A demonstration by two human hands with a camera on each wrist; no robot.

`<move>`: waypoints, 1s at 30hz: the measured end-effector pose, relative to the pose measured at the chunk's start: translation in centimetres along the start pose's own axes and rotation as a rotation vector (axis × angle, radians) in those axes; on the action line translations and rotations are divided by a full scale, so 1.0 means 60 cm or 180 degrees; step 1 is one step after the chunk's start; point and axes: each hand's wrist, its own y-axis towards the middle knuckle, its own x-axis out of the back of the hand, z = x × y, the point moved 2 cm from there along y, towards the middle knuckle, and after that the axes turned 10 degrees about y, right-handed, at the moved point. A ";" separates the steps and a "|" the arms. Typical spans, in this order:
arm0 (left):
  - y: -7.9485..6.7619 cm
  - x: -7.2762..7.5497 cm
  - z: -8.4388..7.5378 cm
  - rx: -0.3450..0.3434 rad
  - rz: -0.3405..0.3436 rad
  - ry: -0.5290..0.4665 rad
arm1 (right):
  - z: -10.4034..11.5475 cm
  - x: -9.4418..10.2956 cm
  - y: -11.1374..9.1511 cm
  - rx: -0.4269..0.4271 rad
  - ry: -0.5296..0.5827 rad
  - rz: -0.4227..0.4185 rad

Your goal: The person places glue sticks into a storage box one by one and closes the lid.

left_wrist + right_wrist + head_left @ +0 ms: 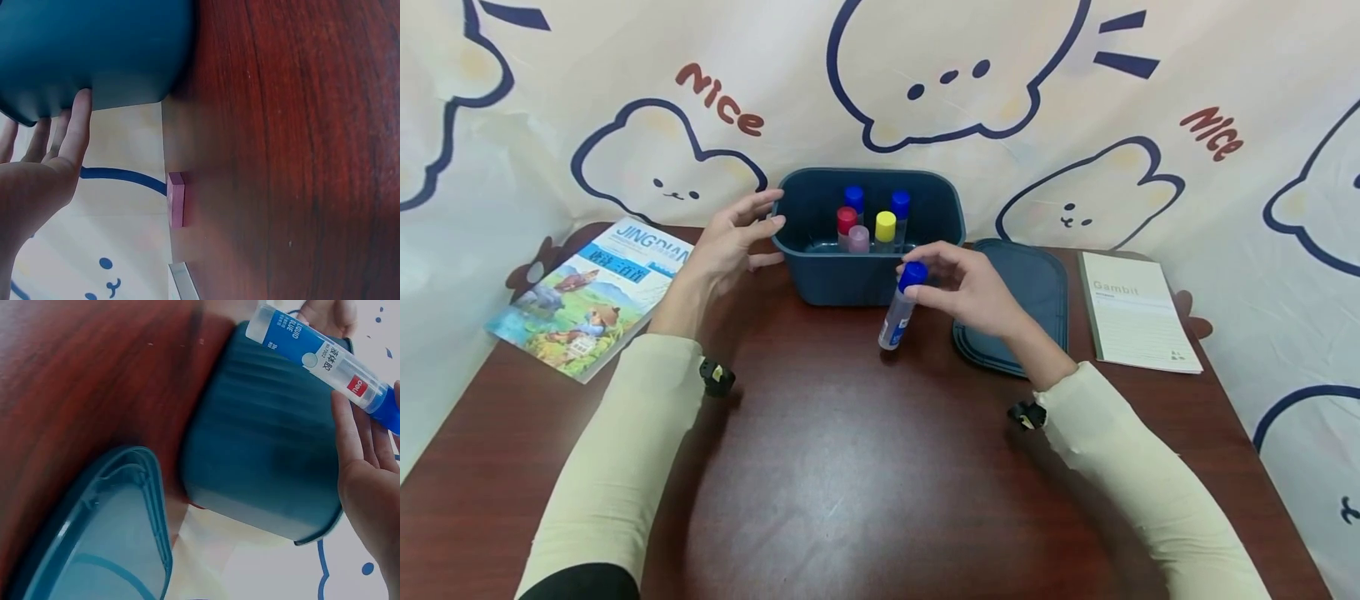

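Note:
My right hand [972, 289] pinches a clear liquid glue bottle [897, 319] by its blue cap, in front of the bin. In the right wrist view the blue label of this glue bottle [297, 334] reads "LIQUID GLUE". My left hand [730, 242] rests its extended fingers against the left side of the dark blue plastic bin [842, 282]; the left wrist view also has the fingertips on the bin [125, 56]. Several bottles stand inside, among them a red-capped one [847, 220], a yellow-capped one [885, 226], a pale pink-topped one [859, 240] and blue-capped ones [853, 198].
Right of the bin lies its dark blue lid [1037, 292], partly behind my right hand. A colourful book [587, 308] lies at the left, a pale notebook [1138, 312] at the right. Behind the brown table [850, 467] hangs a cartoon-printed cloth [805, 67]. A small pink block [176, 200] appears near the back edge.

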 end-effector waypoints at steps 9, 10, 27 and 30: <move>0.001 0.001 0.000 -0.0028 -0.0006 -0.0045 | 0.029 0.019 0.016 0.0262 0.0257 -0.0274; 0.001 0.001 0.000 -0.0034 -0.0006 -0.0046 | 0.033 0.022 0.017 0.0276 0.0295 -0.0321; -0.002 -0.001 0.002 -0.0035 -0.0057 0.0020 | 0.062 0.045 0.033 0.0537 0.0900 -0.0796; -0.002 -0.001 0.001 -0.0030 -0.0051 0.0014 | 0.069 0.047 0.036 0.0670 0.0937 -0.0810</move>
